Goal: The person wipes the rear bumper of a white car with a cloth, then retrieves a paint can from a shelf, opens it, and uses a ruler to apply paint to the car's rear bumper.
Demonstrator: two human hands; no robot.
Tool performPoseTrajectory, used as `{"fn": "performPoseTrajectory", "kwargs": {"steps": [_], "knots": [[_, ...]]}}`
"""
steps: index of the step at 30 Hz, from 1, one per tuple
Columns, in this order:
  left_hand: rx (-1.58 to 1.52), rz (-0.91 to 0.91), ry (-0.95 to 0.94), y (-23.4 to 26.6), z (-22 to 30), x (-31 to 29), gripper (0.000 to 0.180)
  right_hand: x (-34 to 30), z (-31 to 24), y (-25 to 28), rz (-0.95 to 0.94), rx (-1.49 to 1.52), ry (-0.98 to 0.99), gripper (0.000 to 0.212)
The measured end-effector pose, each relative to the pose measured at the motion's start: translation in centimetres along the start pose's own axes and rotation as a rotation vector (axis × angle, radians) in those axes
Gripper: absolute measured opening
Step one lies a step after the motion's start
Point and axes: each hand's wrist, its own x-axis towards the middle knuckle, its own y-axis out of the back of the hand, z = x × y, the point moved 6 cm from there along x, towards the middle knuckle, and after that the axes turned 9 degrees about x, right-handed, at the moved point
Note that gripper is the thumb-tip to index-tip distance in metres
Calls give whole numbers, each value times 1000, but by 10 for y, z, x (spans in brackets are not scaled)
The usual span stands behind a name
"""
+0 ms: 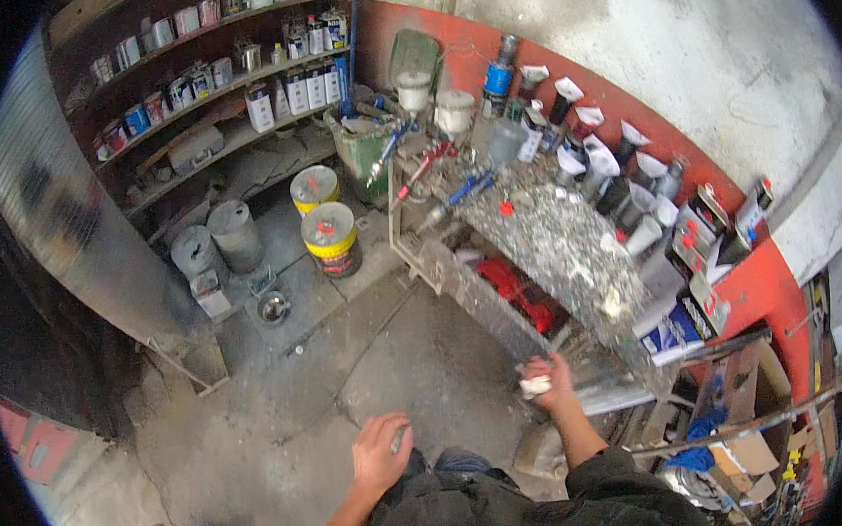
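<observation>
My left hand [381,452] is held over the floor in front of my body, its fingers curled in. A small greyish bit shows at its inner side, too small to name. My right hand [552,383] is closed around a small crumpled white wad [536,385], perhaps paper or cloth. That hand is beside the front of the workbench, close to its open drawer [484,307], where red things [522,295] lie. The paint-spattered bench top [557,232] carries a small red cap [507,209] and blue and red spray guns [462,192] along its left end.
Cups and funnels with white paper [629,172] line the bench's back. Two yellow-banded drums [330,236], grey cans [233,228] and a metal bowl [272,307] stand on the floor at left. Shelves of tins [199,83] rise behind; boxes and scrap [751,435] crowd the right.
</observation>
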Motion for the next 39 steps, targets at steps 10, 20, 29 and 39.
{"fn": "performPoseTrajectory", "kwargs": {"steps": [10,20,29,39], "knots": [[-78,-102,65,-49,-102,164,8,98,-247,-104,283,-185,937,42],[12,-301,352,-101,-209,318,26,204,-340,-187,820,-934,1448,31],[-74,-482,663,-287,-359,377,41,260,-264,-186,1225,-2319,1146,32],[-388,-537,488,-558,-399,481,21,266,-268,-197,1060,-2306,1260,34]]}}
